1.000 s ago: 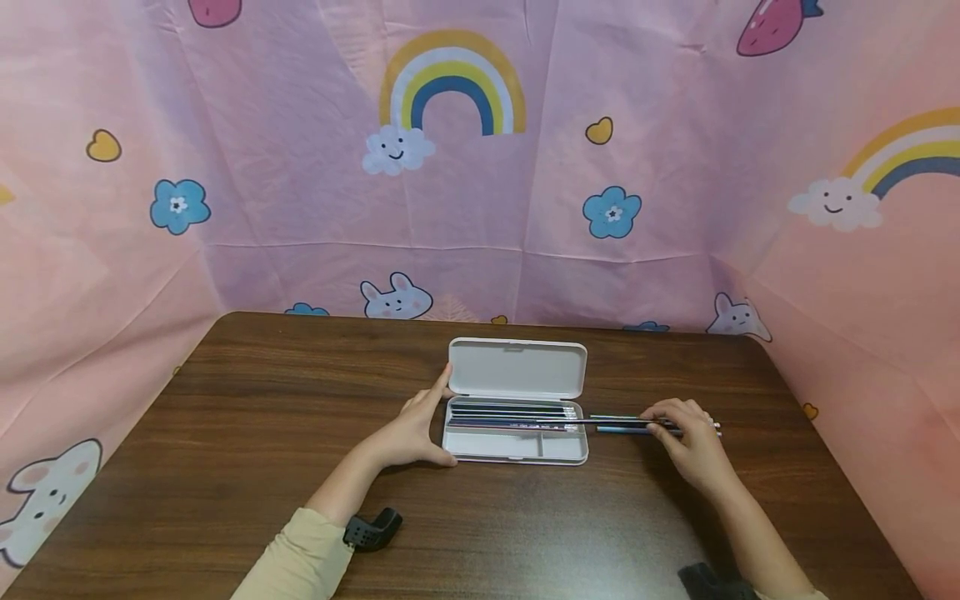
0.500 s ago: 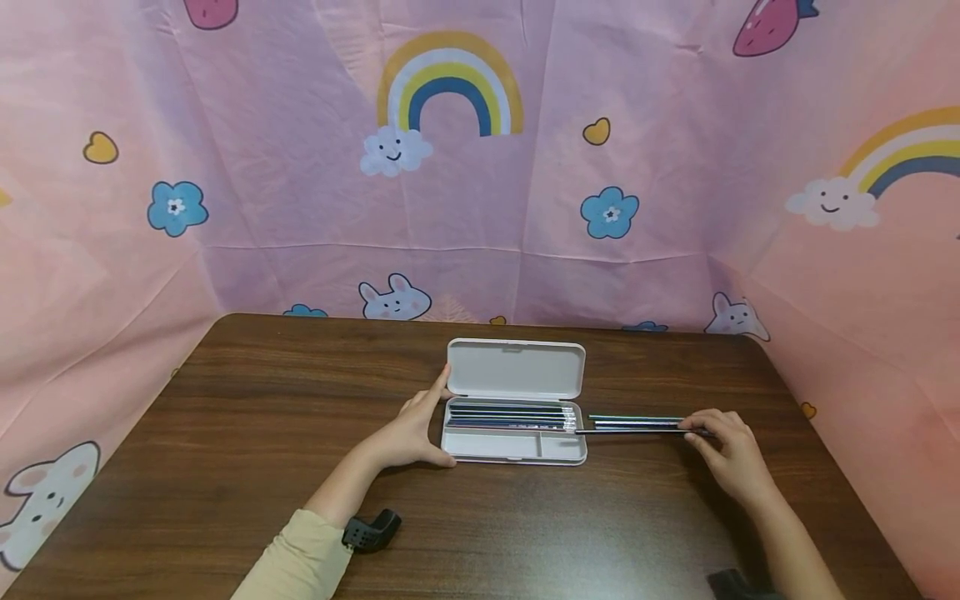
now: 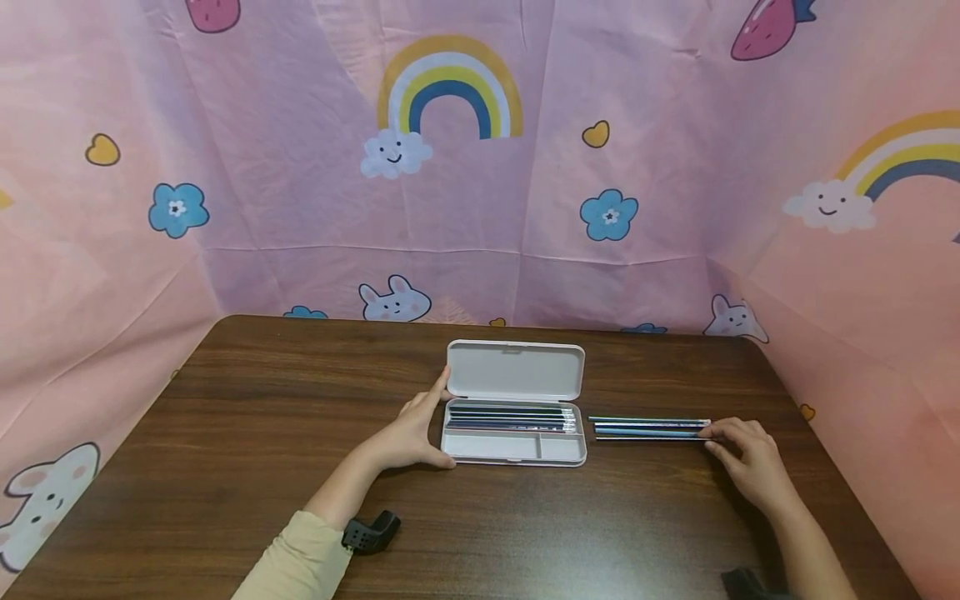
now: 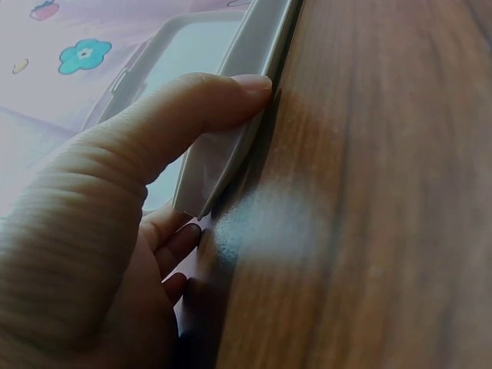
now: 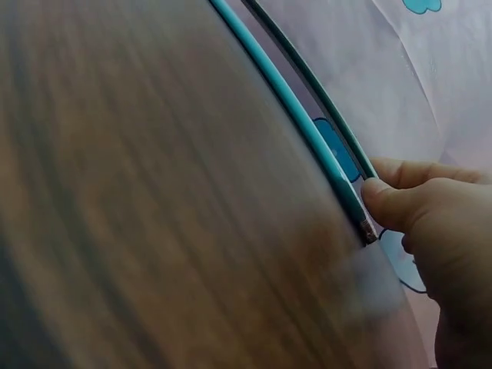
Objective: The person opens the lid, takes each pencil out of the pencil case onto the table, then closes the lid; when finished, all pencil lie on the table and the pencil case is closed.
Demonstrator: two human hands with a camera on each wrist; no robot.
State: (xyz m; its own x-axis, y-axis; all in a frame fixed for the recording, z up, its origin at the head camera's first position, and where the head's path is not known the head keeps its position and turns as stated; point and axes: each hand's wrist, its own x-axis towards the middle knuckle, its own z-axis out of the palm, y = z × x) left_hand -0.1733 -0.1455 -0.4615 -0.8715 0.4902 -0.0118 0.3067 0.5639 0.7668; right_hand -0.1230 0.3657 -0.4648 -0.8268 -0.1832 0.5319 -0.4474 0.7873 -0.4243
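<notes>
An open white pencil case (image 3: 492, 448) stands mid-table, with several dark pencils (image 3: 510, 418) lying side by side in its long rear compartment. My left hand (image 3: 408, 429) grips the case's left end. In the left wrist view, its thumb (image 4: 223, 100) presses the outer wall while the other fingers reach behind. Right of the case, several pencils (image 3: 645, 432) lie in a row, parallel to it. My right hand (image 3: 746, 458) pinches a dark pencil (image 5: 315, 84) near its right end, between thumb and forefinger. Alongside it, a light blue pencil (image 5: 296, 111) shows its metal eraser band.
The case's raised lid (image 3: 516, 371) leans back behind it. Its front section has a small divider (image 3: 540, 446) and holds no pencils. A brown wooden table (image 3: 315, 358) lies beneath everything, with a patterned cloth backdrop (image 3: 480, 208) around its back and sides.
My right hand has moved right and slightly toward me, bringing the dark pencil from over the case to the front of the row. My left hand has stayed on the case.
</notes>
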